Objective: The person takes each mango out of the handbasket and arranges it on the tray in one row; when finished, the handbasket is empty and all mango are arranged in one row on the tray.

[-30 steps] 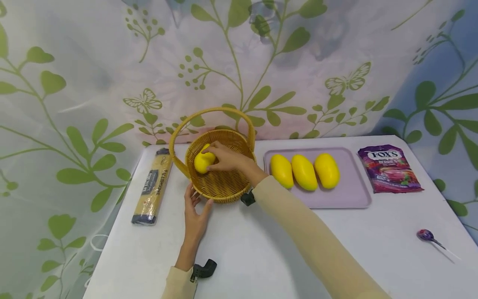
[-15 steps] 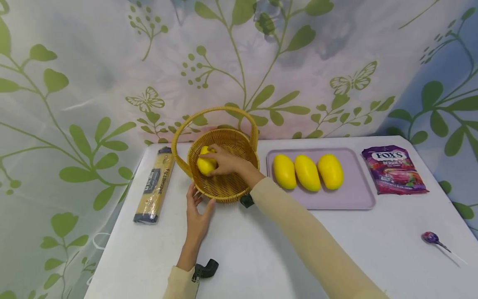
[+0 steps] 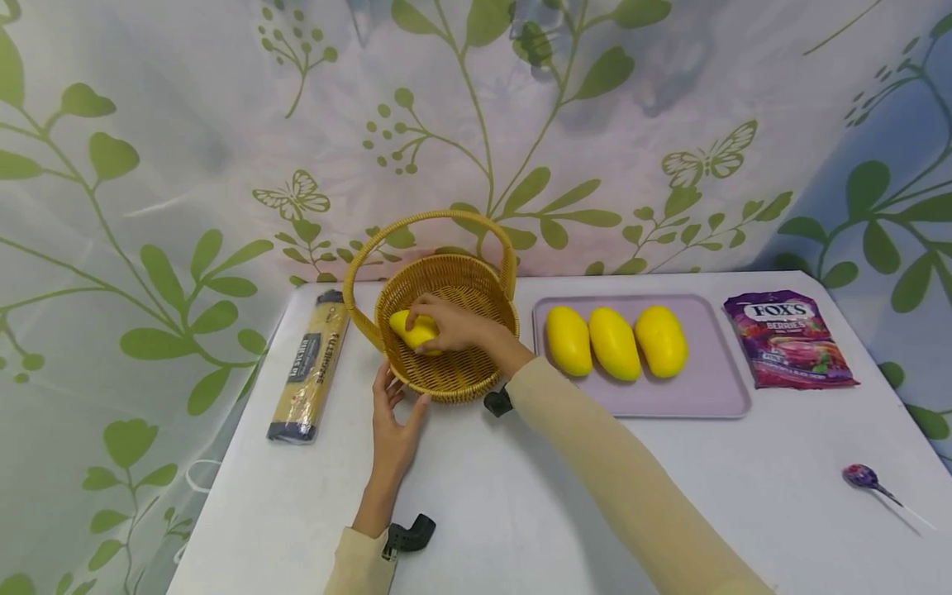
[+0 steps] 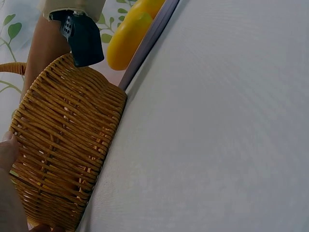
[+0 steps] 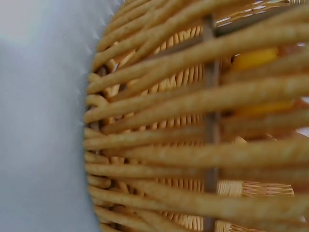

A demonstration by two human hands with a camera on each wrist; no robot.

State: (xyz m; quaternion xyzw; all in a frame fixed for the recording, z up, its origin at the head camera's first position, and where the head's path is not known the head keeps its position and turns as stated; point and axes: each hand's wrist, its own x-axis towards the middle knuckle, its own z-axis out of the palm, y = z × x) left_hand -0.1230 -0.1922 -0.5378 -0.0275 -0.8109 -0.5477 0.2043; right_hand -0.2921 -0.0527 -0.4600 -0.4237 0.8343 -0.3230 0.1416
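Note:
In the head view a wicker basket point(image 3: 446, 388) with a tall arched handle stands at the back of the white table. My right hand point(image 3: 455, 324) reaches into it from the right and grips a yellow mango point(image 3: 418, 332), which lies slanted close to the basket's left inner wall. My left hand point(image 3: 394, 434) holds the basket's front left side from outside, thumb and fingers spread round the wall. In the left wrist view the left thumb point(image 4: 8, 150) touches the wicker near the rim. Through the weave in the right wrist view, parts of the yellow mango point(image 5: 256, 59) show.
Right of the basket, three mangoes point(image 3: 616, 344) lie on a lilac tray point(image 3: 710, 388). Beyond the tray is a purple Fox's candy bag point(image 3: 792, 340), with a lollipop point(image 3: 863, 477) nearer the front. A spaghetti pack point(image 3: 308, 368) lies left of the basket.
The mango under my right hand has turned from upright to slanted and shifted slightly along the basket's inside. My left hand stays on the basket's side.

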